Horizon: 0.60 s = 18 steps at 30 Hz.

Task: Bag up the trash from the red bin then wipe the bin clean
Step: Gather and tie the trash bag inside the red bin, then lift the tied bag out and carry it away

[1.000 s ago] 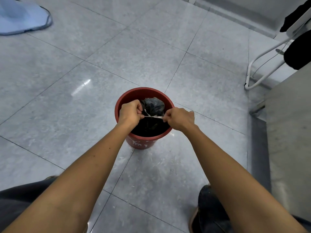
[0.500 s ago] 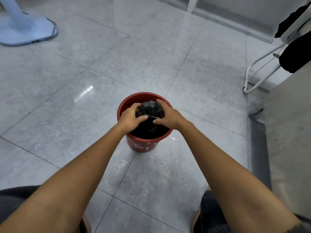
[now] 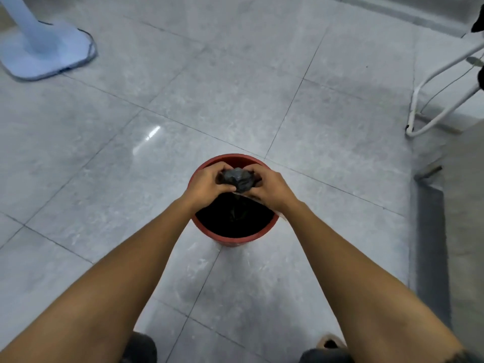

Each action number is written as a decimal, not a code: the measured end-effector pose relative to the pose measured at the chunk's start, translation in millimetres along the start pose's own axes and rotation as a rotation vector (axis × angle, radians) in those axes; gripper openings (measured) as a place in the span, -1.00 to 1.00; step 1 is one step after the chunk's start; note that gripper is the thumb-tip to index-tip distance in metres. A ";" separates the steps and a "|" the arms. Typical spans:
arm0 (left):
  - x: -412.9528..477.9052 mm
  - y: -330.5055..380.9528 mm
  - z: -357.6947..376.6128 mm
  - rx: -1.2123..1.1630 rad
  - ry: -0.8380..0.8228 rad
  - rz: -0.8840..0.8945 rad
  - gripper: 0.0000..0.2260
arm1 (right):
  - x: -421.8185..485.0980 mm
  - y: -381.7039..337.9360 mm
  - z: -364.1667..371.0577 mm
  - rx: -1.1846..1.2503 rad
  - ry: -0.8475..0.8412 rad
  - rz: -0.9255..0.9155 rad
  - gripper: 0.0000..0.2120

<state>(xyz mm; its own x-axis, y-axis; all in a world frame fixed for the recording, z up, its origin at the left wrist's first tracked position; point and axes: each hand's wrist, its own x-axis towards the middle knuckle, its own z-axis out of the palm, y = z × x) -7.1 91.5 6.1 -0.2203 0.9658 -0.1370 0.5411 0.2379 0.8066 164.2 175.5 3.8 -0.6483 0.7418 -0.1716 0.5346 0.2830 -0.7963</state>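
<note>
A round red bin (image 3: pixel 230 238) stands on the grey tiled floor in the middle of the view. A black trash bag (image 3: pixel 238 179) fills it, its top gathered into a crumpled bunch above the far rim. My left hand (image 3: pixel 207 186) grips the bunch from the left and my right hand (image 3: pixel 271 188) grips it from the right, the fingers of both curled around the plastic. A thin pale strip shows under my right hand at the bin's rim. The bag's lower part is dark inside the bin.
A pale blue fan base (image 3: pixel 44 48) with a cord sits at the far left. A white tubular rack (image 3: pixel 429 100) stands at the right, beside a grey cabinet side (image 3: pixel 466 205). My knees and a shoe (image 3: pixel 327 344) show at the bottom edge.
My hands, which pulled a thin pale strip taut between them over the bin, have come together and closed around the bunched top of the bag. The view has tilted up.
</note>
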 end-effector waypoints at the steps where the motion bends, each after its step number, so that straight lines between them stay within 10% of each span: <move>1: -1.9 10.0 -6.2 0.001 0.006 -0.016 -0.65 | -0.1 -9.7 -6.0 -0.014 -0.002 -0.002 -0.55; 18: -85.0 279.3 -294.7 -0.267 0.284 -0.231 -0.74 | -17.0 -380.1 -189.2 0.001 -0.130 -0.124 -0.69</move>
<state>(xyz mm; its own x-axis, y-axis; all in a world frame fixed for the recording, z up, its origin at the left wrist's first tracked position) -76.4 45.3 412.5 -0.5452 0.8146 -0.1978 0.2314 0.3730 0.8985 74.6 170.4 419.1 -0.7737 0.6167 -0.1455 0.4458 0.3667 -0.8166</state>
